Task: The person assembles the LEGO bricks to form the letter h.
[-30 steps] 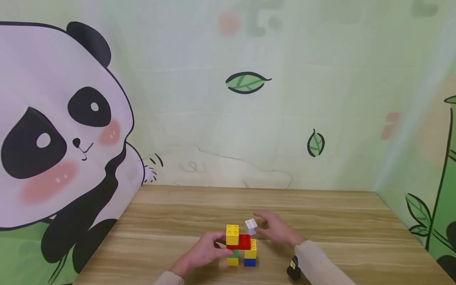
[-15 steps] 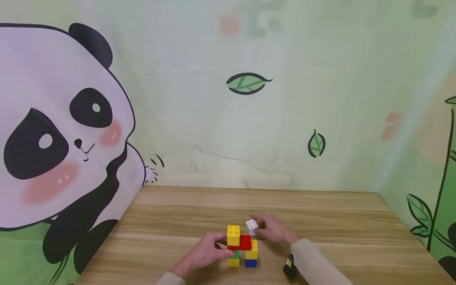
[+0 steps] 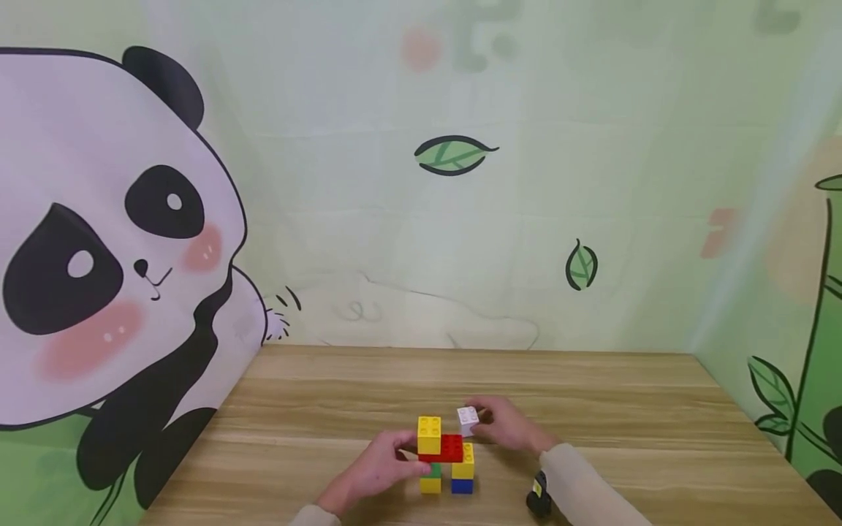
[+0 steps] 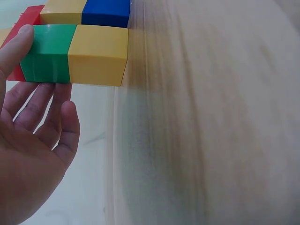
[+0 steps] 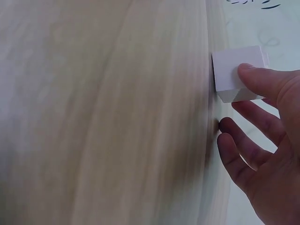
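In the head view, my left hand (image 3: 378, 466) grips a small structure of toy building bricks. Its thumb lies on the front at the green brick (image 4: 49, 51), with the fingers behind. A red brick (image 3: 452, 447) bridges two columns: green over yellow (image 4: 98, 54) at left, and yellow over blue (image 3: 462, 486) at right. One more yellow brick (image 3: 429, 436) sits on the red brick's left end. My right hand (image 3: 509, 426) pinches a white brick (image 5: 232, 70) between thumb and finger, beyond the structure's right side, its studs facing up in the head view.
A black object with a yellow patch (image 3: 539, 500) is beside the right sleeve (image 3: 579, 482). The wood-grain table (image 3: 329, 380) runs back to a green wall covering (image 3: 368, 219) printed with a panda and leaves.
My right hand's raised index finger has come down, and the fingers have drawn in around the white brick, which has turned slightly and shifted a little right. The left hand keeps its grip.
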Tool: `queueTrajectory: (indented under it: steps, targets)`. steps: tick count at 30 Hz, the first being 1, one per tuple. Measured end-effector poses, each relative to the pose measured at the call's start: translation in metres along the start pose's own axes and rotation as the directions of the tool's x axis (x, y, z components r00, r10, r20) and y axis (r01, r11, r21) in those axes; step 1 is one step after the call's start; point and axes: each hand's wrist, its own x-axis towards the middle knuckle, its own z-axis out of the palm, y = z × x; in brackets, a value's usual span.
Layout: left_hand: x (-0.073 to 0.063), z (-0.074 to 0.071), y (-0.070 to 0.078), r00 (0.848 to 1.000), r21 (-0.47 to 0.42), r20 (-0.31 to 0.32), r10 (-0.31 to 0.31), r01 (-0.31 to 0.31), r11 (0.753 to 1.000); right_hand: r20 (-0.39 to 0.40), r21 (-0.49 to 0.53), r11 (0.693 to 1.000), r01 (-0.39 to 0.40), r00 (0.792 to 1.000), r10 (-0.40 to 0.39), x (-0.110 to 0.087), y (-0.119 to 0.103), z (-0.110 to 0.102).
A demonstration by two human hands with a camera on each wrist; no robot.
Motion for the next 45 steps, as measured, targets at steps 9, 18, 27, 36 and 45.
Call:
queueTrajectory:
  steps: [9, 18, 27, 36, 45]
  targets:
    - [-0.001, 0.000, 0.000, 1.000, 0.014, 0.000, 0.009, -0.009, 1.000, -0.015, 0.007, 0.999, -0.035, 0.999, 0.035, -0.011, -0.007, -0.013]
    - [-0.002, -0.001, 0.000, 0.999, 0.001, -0.005, 0.049, -0.049, 0.999, -0.095, 0.004, 0.998, -0.064, 0.993, 0.064, -0.019, -0.021, -0.028]
    - [0.002, 0.001, 0.001, 0.998, -0.026, -0.025, 0.060, -0.060, 0.998, -0.159, 0.022, 1.000, -0.020, 0.987, 0.024, -0.022, -0.037, -0.041]
    - [0.005, 0.001, 0.002, 0.997, 0.016, -0.037, 0.074, -0.073, 0.997, -0.161, 0.024, 0.997, 0.078, 0.984, -0.073, -0.028, -0.067, -0.046]
    - [0.007, 0.002, 0.002, 0.997, -0.006, -0.043, 0.060, -0.061, 0.998, -0.159, 0.060, 0.983, 0.171, 0.974, -0.159, -0.029, -0.091, -0.045]
